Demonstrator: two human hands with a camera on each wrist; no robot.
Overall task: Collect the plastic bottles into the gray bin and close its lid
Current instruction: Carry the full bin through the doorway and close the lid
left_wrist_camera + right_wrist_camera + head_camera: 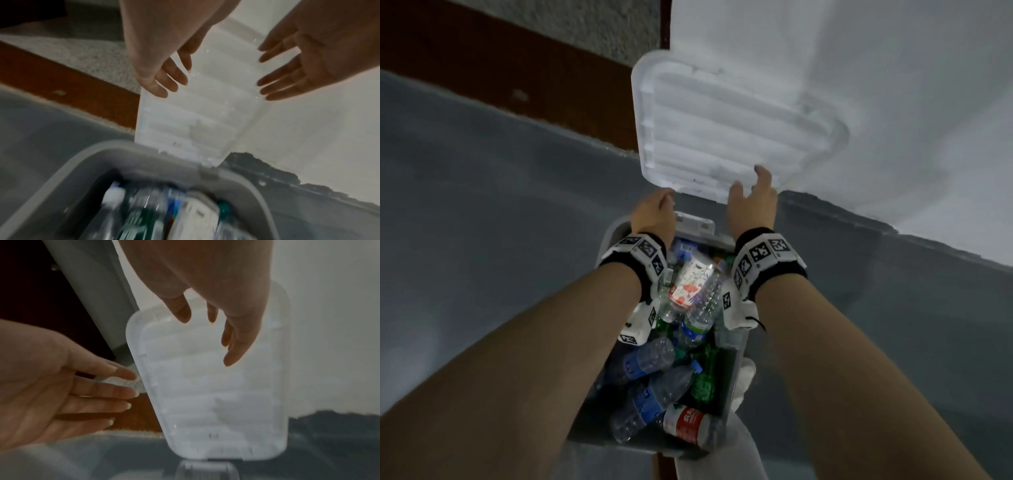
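Beside the bottle-filled gray bin [616, 233], left hand [654, 214] and right hand [751, 202] reach open-fingered for the light, stiff lid [722, 126], best taken by its side edges.

Gray floor [482, 192], white wall [859, 68]

Translucent ribbed plastic lid [722, 126], matt gray plastic bin [86, 160], clear glossy bottles [654, 356].
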